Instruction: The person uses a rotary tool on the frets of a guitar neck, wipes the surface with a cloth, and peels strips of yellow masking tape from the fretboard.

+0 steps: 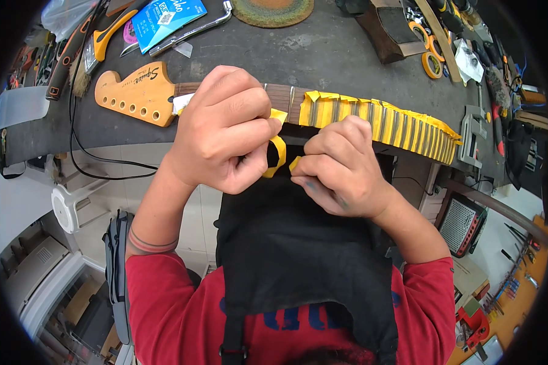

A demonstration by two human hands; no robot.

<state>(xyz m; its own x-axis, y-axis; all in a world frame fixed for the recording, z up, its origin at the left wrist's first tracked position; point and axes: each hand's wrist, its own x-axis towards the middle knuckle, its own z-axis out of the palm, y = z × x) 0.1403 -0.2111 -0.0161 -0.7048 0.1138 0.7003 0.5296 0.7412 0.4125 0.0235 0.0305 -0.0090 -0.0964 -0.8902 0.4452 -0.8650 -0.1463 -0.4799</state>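
Observation:
A guitar neck (134, 97) lies across the front of the bench, its pale wooden headstock at the left. Rows of yellow masking tape (377, 121) cover the right part of its dark fretboard, with the frets showing between them. Nearer the headstock, some bare fretboard (277, 94) is visible. My left hand (225, 131) is closed over the neck, pinching a curled strip of yellow tape (281, 152) that hangs from the fingers. Lower and to its right, my right hand (344, 167) pinches a small yellow tape end (295, 163); I cannot tell whether both belong to one strip.
Behind the neck, a blue packet (167, 21) and a metal wrench-like bar (192, 33) lie on the dark bench (286, 55). Tape rolls (432, 65) sit at the back right, a metal clamp-like tool (470, 137) beyond the neck's right end. Black cables (73, 121) drape at the left.

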